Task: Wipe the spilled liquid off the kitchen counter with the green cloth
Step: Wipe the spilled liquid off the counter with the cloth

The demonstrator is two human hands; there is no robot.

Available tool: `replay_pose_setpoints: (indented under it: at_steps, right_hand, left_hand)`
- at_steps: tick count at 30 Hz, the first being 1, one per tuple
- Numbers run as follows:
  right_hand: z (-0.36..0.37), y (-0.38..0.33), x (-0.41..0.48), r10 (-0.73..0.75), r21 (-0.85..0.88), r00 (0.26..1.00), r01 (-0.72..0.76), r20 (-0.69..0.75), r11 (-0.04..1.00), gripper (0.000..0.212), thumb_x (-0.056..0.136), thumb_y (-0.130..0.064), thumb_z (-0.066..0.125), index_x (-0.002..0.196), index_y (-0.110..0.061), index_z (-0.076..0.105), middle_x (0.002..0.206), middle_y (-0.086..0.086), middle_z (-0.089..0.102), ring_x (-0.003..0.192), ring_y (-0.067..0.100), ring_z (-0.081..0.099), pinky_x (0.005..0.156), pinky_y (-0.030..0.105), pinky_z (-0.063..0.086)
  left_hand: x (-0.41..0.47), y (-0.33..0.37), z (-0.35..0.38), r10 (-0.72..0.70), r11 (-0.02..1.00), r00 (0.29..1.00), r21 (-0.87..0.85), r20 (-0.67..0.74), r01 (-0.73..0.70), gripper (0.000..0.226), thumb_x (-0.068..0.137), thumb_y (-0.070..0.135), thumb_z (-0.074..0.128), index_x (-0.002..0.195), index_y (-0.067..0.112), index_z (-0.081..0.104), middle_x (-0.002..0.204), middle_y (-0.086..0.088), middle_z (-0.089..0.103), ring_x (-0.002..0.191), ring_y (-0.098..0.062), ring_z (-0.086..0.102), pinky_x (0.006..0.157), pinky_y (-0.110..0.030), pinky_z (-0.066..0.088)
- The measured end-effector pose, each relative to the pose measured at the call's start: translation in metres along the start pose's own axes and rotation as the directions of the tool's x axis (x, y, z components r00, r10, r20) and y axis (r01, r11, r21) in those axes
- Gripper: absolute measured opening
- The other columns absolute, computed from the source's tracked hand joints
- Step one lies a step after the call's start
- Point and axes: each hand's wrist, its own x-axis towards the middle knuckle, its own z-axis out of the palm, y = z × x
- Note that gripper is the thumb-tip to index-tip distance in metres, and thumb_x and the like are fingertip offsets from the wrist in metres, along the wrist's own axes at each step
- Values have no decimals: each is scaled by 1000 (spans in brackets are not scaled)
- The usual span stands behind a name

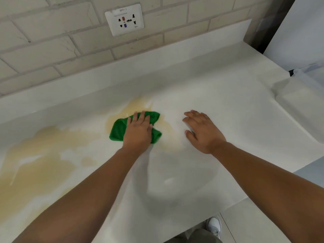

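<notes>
White worktop (219, 102) carries yellowish spilled liquid (43, 155); left hand (138, 130) presses green cloth (119, 128) flat-fingered, right hand (201, 130) rests spread beside it.

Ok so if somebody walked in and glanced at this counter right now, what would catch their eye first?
The bright green cloth stands out first, mid-counter, pressed flat under the left hand at the edge of a yellowish patch. Next comes the spilled liquid, a wide tan puddle spreading over the left side of the pale counter. The right hand rests flat on the counter to the right of the cloth.
</notes>
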Motion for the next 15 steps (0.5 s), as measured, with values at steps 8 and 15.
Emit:
replay_pose_setpoints:
  at_steps: [8,15]
  right_hand:
    - [-2,1,-3,2,-27,1000,-1,31,1000,67,94,-44,25,152,-11,33,161,4,27,151,20,16,123,42,14]
    - [-3,0,-1,2,-53,999,0,41,999,68,95,-45,24,153,-11,31,164,5,21,152,18,11,124,40,11]
  left_hand:
    - [-49,26,8,386,922,919,-58,80,-382,47,102,31,35,147,20,44,160,-2,30,150,-24,22,123,-45,13]
    - [-6,-4,-2,70,996,998,-50,-10,-70,48,101,25,33,144,9,47,155,-12,37,146,-34,29,121,-51,17]
